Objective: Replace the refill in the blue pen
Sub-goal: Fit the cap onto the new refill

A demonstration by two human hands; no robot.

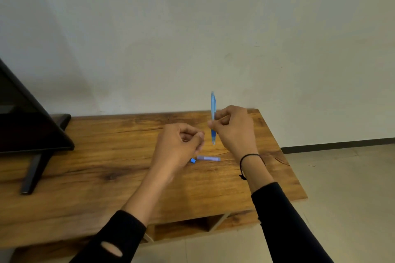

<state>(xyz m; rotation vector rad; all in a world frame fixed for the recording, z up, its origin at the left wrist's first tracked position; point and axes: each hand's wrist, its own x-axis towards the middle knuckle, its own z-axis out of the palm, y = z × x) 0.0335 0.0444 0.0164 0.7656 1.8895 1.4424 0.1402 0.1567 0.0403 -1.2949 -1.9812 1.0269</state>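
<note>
Right hand: I am holding my right hand (234, 128) above the far right part of the wooden table (89, 168), thumb and fingers clamped on the blue pen (213, 117).
Blue pen: it is standing nearly upright in my grip, top end rising past the table's far edge against the wall (192, 28), lower end hanging clear above the tabletop. It is blurred, so I cannot tell whether its tip is fitted.
Left hand: I am keeping my left hand (178, 145) just beside the right, apart from the pen, with fingers curled and thumb pressed to the fingertips. Whether anything small is pinched there, I cannot tell.
Loose parts: a pale tube-shaped piece (208, 158) is lying flat on the table below and between my hands; a small blue cap-like piece (193, 160) is lying just beside its left end, apart from it.
Right edge: the table's right edge is running near my right forearm, with tiled floor (342, 177) beyond it.
Near edge: my sleeves are crossing the near edge; open shelf compartments are showing beneath it.
Left side: a dark screen on a stand (32, 134) is occupying the left end, well apart from my hands.
Open room: bare wood is lying between the screen and my left hand, and between the loose parts and the near edge.
</note>
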